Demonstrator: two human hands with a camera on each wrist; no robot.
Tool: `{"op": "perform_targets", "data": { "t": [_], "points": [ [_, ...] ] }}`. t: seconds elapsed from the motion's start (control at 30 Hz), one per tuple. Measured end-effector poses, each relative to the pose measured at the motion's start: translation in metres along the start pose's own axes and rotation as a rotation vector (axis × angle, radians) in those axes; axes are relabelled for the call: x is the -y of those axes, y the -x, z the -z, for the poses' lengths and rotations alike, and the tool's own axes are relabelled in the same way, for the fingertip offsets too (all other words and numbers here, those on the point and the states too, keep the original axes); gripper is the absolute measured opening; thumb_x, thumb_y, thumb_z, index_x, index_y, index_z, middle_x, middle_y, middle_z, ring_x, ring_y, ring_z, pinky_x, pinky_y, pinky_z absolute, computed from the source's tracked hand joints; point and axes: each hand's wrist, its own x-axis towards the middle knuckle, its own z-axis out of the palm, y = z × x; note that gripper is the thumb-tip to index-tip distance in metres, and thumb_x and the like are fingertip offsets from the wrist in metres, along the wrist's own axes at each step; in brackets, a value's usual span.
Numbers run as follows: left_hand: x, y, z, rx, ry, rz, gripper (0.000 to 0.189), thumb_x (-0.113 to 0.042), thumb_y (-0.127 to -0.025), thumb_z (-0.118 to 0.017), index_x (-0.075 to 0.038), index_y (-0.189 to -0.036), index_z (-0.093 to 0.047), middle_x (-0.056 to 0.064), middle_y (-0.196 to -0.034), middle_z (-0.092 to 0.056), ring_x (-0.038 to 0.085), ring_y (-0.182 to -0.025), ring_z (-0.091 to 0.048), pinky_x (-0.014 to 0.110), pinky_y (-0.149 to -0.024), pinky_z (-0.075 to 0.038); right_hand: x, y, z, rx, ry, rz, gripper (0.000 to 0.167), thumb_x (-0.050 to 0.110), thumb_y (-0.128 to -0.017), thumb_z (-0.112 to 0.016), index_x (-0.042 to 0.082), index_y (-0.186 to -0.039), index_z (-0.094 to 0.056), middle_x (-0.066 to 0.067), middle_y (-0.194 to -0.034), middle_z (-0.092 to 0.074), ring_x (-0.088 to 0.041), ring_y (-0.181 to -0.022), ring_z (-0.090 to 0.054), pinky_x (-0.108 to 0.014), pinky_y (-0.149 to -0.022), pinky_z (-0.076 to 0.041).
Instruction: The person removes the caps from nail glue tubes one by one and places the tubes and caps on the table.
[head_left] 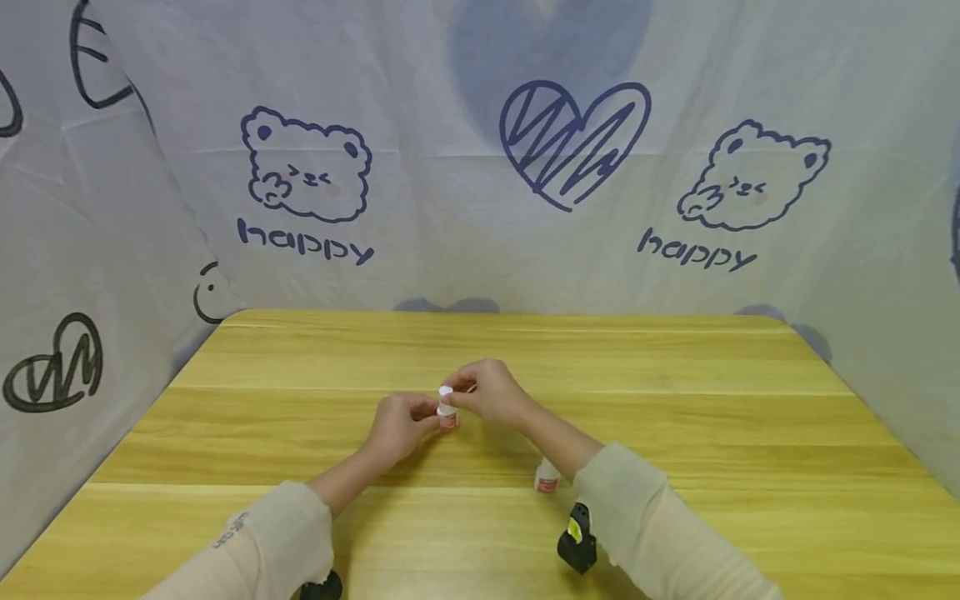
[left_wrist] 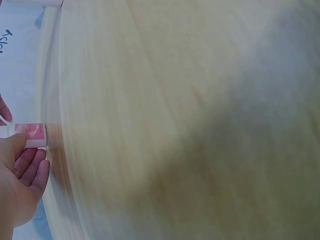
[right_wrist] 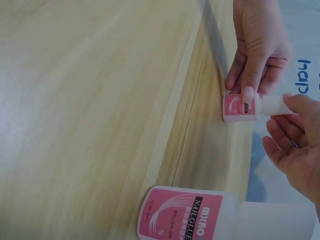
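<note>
A small nail glue bottle (head_left: pixel 448 421) with a pink label stands on the table in front of both hands. My left hand (head_left: pixel 396 427) pinches its body between thumb and fingers; the left wrist view shows the thumb over the pink label (left_wrist: pixel 35 131). My right hand (head_left: pixel 495 394) pinches the white cap (right_wrist: pixel 275 106) at the bottle's top. In the right wrist view the cap lines up with the neck; whether it is loose I cannot tell. Near my right forearm stands a second nail glue bottle (head_left: pixel 547 478), its white cap on, partly hidden by the arm in the head view.
The wooden table (head_left: pixel 675 375) spreads around both arms. Black wrist devices, one of them the right one (head_left: pixel 577 540), hang under the sleeves. A white cloth (head_left: pixel 420 208) with drawn bears and hearts hangs behind and beside the table.
</note>
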Motion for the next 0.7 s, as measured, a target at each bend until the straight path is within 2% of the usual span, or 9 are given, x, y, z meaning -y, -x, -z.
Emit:
{"op": "perform_targets", "data": {
  "t": [0.3, 0.43, 0.7],
  "points": [
    [0.0003, -0.0001, 0.0003, -0.006, -0.02, -0.001, 0.013, -0.01, -0.078, -0.073, -0.002, -0.088, -0.074, 0.011, -0.086, -0.073, 0.018, -0.078, -0.07, 0.026, -0.068, -0.057, 0.0005, 0.0005, 0.0014, 0.037, 0.006, 0.012, 0.016, 0.01, -0.088, -0.063, 0.002, -0.1, -0.07, -0.011, -0.098, -0.071, -0.018, -0.086, -0.065, -0.023, -0.074, -0.055],
    [0.0003, -0.0002, 0.0004, -0.012, -0.022, -0.009, 0.012, -0.01, -0.077, -0.073, -0.002, -0.087, -0.074, 0.011, -0.085, -0.073, 0.019, -0.077, -0.071, 0.025, -0.068, -0.057, 0.0002, 0.0001, 0.0011, 0.034, 0.001, 0.013, 0.017, 0.011, -0.088, -0.063, 0.002, -0.101, -0.07, -0.011, -0.098, -0.071, -0.018, -0.086, -0.065, -0.023, -0.073, -0.055],
    [-0.0017, 0.0007, 0.0009, 0.001, 0.014, 0.014, 0.014, -0.009, -0.078, -0.072, -0.002, -0.09, -0.074, 0.012, -0.087, -0.073, 0.019, -0.079, -0.071, 0.026, -0.07, -0.057, -0.0023, 0.0001, -0.0029, -0.06, -0.024, 0.006, 0.02, 0.012, -0.083, -0.07, 0.001, -0.099, -0.069, -0.01, -0.093, -0.07, -0.015, -0.08, -0.062, -0.018, -0.066, -0.05]
  ]
}}
